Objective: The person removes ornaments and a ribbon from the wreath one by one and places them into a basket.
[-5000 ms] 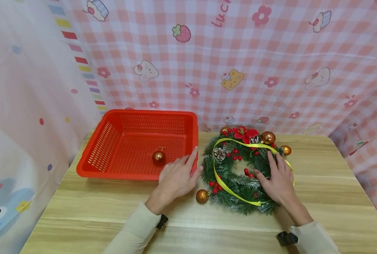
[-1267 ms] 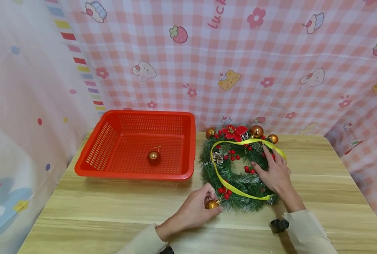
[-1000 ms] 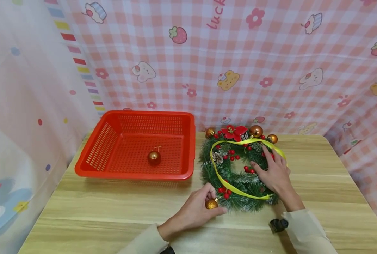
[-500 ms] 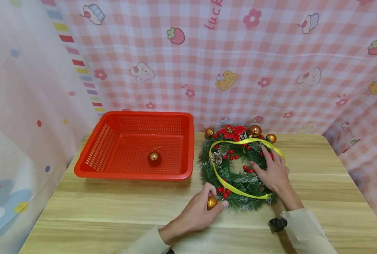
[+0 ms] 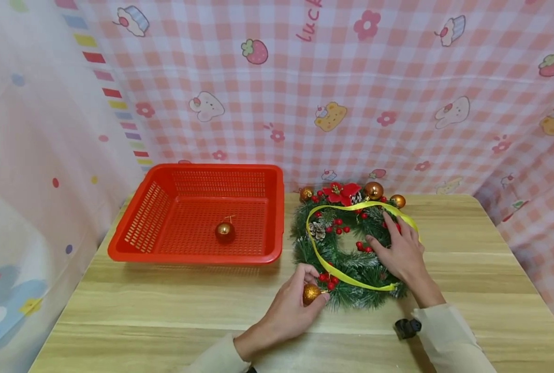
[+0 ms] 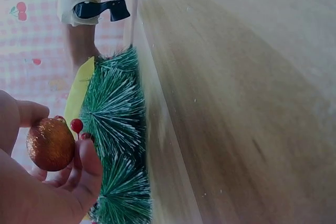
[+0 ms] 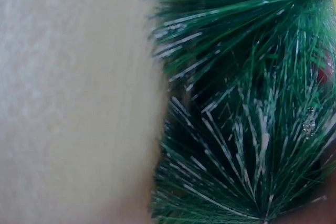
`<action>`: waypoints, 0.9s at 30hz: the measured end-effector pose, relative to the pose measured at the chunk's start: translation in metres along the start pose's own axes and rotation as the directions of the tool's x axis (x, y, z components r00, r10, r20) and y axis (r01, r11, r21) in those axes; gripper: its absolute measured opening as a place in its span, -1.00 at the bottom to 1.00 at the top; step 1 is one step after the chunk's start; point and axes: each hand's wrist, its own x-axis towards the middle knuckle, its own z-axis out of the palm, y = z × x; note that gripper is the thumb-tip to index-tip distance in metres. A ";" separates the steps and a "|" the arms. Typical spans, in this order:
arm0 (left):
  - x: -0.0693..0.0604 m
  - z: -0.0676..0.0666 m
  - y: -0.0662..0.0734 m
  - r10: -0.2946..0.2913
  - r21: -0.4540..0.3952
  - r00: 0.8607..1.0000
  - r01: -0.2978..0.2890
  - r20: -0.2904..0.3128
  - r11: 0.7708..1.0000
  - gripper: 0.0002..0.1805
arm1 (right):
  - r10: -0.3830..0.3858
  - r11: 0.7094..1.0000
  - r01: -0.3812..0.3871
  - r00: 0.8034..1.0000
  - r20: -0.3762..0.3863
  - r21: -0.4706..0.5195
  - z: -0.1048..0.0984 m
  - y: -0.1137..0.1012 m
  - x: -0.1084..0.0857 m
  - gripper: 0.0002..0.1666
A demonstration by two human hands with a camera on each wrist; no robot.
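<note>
A green Christmas wreath [image 5: 365, 295] lies on the table, trimmed with red berries, pinecones and a red flower. Loosely looped over it is a yellow ribbon [image 5: 351, 280]. At its near-left edge my left hand [image 5: 279, 316] holds a glittery gold bauble [image 5: 311, 293] between thumb and curled fingers; in the left wrist view this bauble [image 6: 51, 144] sits beside red berries [image 6: 76, 125]. My right hand [image 5: 400, 256] rests on the wreath's right side, fingers spread over ribbon and greenery. Only blurred bristles [image 7: 247, 103] of the wreath show clearly in the right wrist view.
A red perforated basket [image 5: 195, 257] stands left of the wreath, with one shiny copper bauble [image 5: 224, 232] inside. More baubles, among them a brown one [image 5: 373, 190], sit along the wreath's far edge. A checked cloth [image 5: 277, 93] hangs behind the wooden table [image 5: 142, 316].
My left hand has gone from beside the basket's near-right corner to the gold bauble and taken hold of it. Lately the bauble has risen slightly and turned. My right hand stays on the wreath.
</note>
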 end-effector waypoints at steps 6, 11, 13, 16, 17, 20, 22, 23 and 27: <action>-0.001 0.001 -0.001 0.039 0.015 0.998 -0.039 -0.040 0.999 -0.63 | -0.002 1.000 0.002 1.000 -0.005 0.003 0.000 -0.001 0.000 -0.01; -0.001 0.002 -0.001 0.034 -0.025 0.999 -0.035 -0.034 0.999 -0.64 | -0.002 1.000 0.002 1.000 -0.007 0.000 0.000 0.000 0.000 -0.01; -0.001 0.002 0.000 0.037 -0.019 0.999 -0.038 -0.038 0.999 -0.63 | -0.001 1.000 0.001 1.000 -0.004 0.001 0.000 0.000 0.000 0.00; -0.002 0.003 0.001 0.046 0.016 0.997 -0.045 -0.054 0.999 -0.62 | 0.000 1.000 0.000 1.000 -0.001 0.003 0.000 0.000 0.000 0.00; -0.003 0.003 0.002 0.047 0.028 0.997 -0.045 -0.059 0.999 -0.61 | 0.001 1.000 -0.001 1.000 0.000 0.004 0.000 -0.001 0.000 0.00; -0.003 0.004 0.003 0.048 0.051 0.996 -0.045 -0.071 0.998 -0.62 | 0.004 1.000 -0.004 1.000 0.000 0.005 0.000 -0.001 -0.001 -0.01; -0.003 0.004 0.004 0.047 0.056 0.996 -0.043 -0.074 0.998 -0.62 | 0.003 1.000 -0.003 1.000 -0.001 0.007 0.000 -0.001 -0.001 -0.01; -0.003 0.004 0.004 0.046 0.058 0.996 -0.041 -0.075 0.997 -0.62 | 0.003 1.000 -0.003 1.000 -0.002 0.007 -0.001 -0.001 -0.001 -0.01; -0.002 0.005 0.005 0.043 0.065 0.996 -0.038 -0.077 0.997 -0.63 | 0.000 1.000 0.000 1.000 -0.003 0.007 -0.001 -0.001 -0.001 -0.01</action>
